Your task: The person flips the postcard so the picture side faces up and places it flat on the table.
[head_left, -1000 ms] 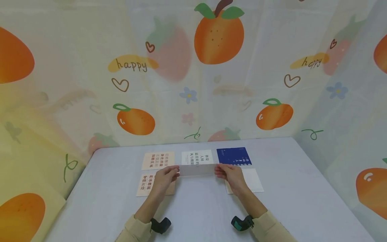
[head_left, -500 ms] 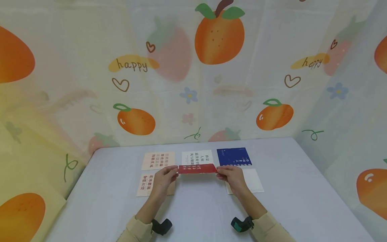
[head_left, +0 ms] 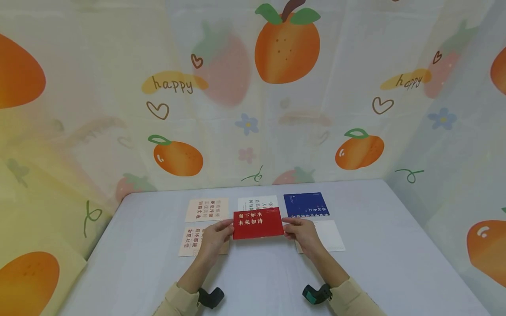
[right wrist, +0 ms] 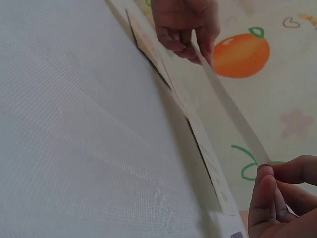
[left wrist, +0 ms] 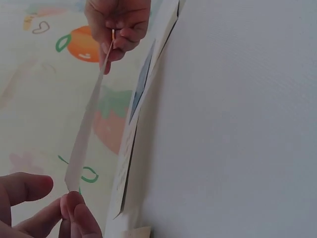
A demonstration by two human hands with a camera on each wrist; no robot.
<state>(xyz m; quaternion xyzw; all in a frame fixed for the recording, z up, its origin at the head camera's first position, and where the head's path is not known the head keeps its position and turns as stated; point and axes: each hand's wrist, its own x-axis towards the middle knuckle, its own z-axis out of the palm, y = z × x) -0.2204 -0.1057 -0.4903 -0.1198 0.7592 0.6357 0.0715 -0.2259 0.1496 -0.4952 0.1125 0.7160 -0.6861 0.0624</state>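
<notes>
A red postcard point(head_left: 258, 223) with white Chinese characters is held up above the table, its printed face toward the head camera. My left hand point(head_left: 215, 236) pinches its left edge, and my right hand point(head_left: 303, 234) pinches the right edge. Both wrist views show the card point(left wrist: 85, 140) almost edge-on, its pale back visible, stretched between the two hands. Behind it in the head view lies a white card point(head_left: 253, 202) with dark writing, partly covered by the red one.
Cream cards point(head_left: 207, 210) point(head_left: 189, 242) with brown writing lie at the left. At the right are a dark blue card point(head_left: 304, 204) and a blank-looking white card point(head_left: 331, 235), partly behind my right hand. A fruit-print curtain point(head_left: 221, 145) rises behind the white table point(head_left: 253, 281).
The card between my hands has tilted: first its pale side showed, then a narrow red strip, now the full red face. My hands stay in nearly the same place.
</notes>
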